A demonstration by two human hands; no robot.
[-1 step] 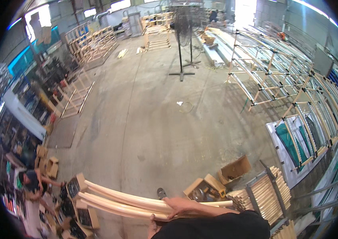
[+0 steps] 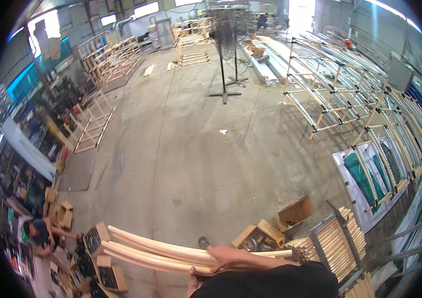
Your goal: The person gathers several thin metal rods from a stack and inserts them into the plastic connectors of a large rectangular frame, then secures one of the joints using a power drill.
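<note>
- My left hand (image 2: pixel 194 284) is low at the near side, its thumb up against the closest pole; it grasps from below, though I can't see my fingers there.
- My right hand (image 2: pixel 223 257) comes across from the right in a black sleeve (image 2: pixel 270 284), clasped over the same poles from above.
- The pale poles (image 2: pixel 144 257) lie side by side across the bottom of my view: their left ends reach out beside a box, and one right end shows past my right wrist.
- A dark shoe (image 2: pixel 204 242) shows on the floor just beyond my right hand.
- By the poles' left ends, an open cardboard box (image 2: pixel 102 231) holds black parts, with a second box (image 2: pixel 120 278) of black parts nearer to me.
- Further left, a co-worker (image 2: pixel 42 233) in a dark top bends with an arm stretched toward those boxes.
- To my right, a stack of pale poles (image 2: pixel 347 248) sits between dark metal bars; left of it are a carton of metal parts (image 2: pixel 250 242) and an open brown carton (image 2: pixel 295 212).
- Beyond the stack, green sheeting (image 2: pixel 362 179) lies on a white board, beside pole frames with black joints (image 2: pixel 340 82).
- On the left stands a low pale frame (image 2: pixel 91 130).
- Farther off, a fan on a black stand (image 2: pixel 224 74) rises from the concrete floor (image 2: pixel 191 144), with more pale frames (image 2: pixel 194 42) behind it.
</note>
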